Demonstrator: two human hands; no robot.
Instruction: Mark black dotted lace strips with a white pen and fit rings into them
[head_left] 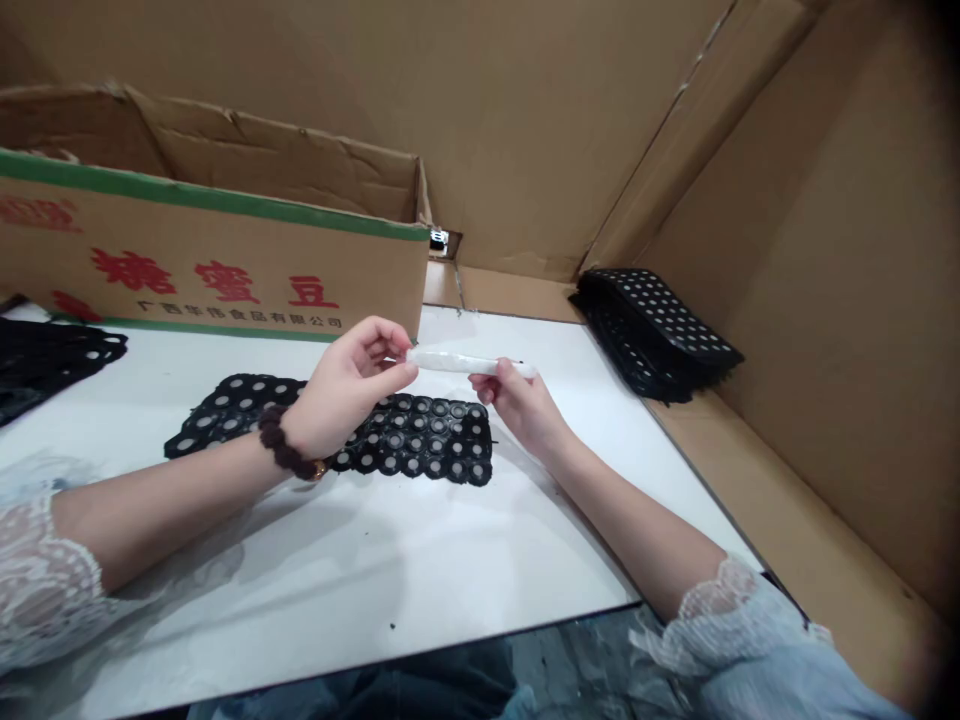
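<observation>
Above the white table, a slim white pen-like tool [457,363] is held level between both hands. The fingertips of my left hand [349,385] pinch its left end, and my right hand [520,400] grips the right end between thumb and fingers. Below them lies a black sheet [409,440] dotted with rows of pale round discs. My left hand and wrist, with a dark beaded band, cover part of that sheet.
An open cardboard box [262,270] with red lettering stands at the back left. Black perforated sheets [45,362] lie at the far left. Stacked dotted black sheets [660,320] rest at the right by the cardboard walls [840,330]. The white table [337,590] reaches toward the lap.
</observation>
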